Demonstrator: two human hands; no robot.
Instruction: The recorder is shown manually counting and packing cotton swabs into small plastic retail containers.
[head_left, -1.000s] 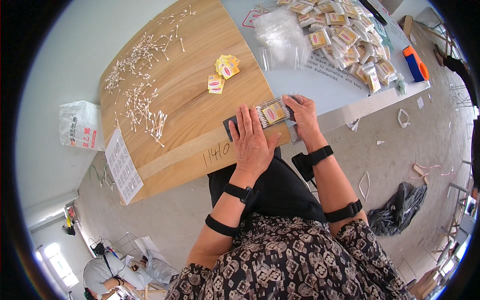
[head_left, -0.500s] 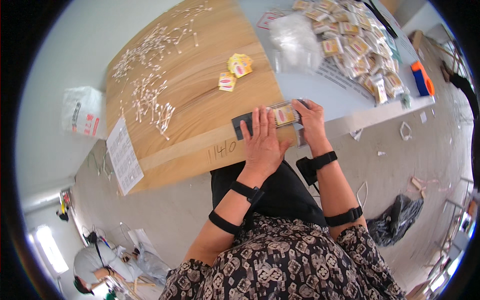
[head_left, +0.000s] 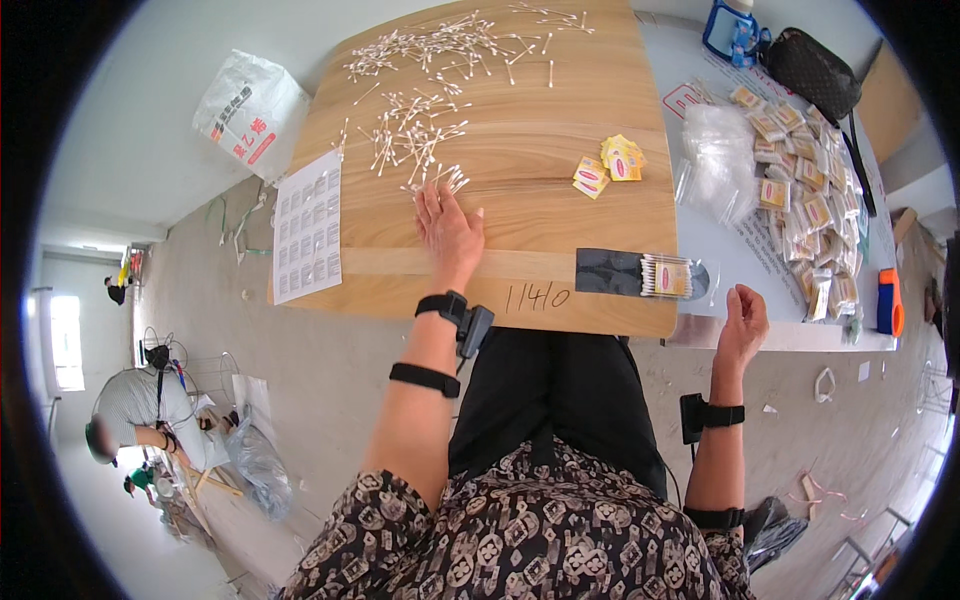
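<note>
My left hand (head_left: 450, 235) lies over the wooden table, fingers stretched out and their tips at the near edge of the loose cotton swabs (head_left: 410, 135). I see nothing held in it. To the right, a row of cotton swabs with a yellow card (head_left: 665, 276) rests in a clear bag on a black strip (head_left: 608, 271) at the table's near edge. My right hand (head_left: 742, 325) hovers just right of that bag, apart from it, fingers loosely bent and nothing visible in them. Several yellow cards (head_left: 622, 158) are spread beyond the strip.
A printed sheet (head_left: 308, 230) covers the table's left corner. On the grey board at right are clear empty bags (head_left: 718, 160), a heap of filled swab packets (head_left: 810, 210), an orange-and-blue tape dispenser (head_left: 890, 302) and a dark pouch (head_left: 815, 72). A co-worker (head_left: 145, 410) sits at lower left.
Both hands have left the swab packet, which now lies on the black strip. My left hand has moved left to the loose swabs; the right has drawn back right. The view has shifted.
</note>
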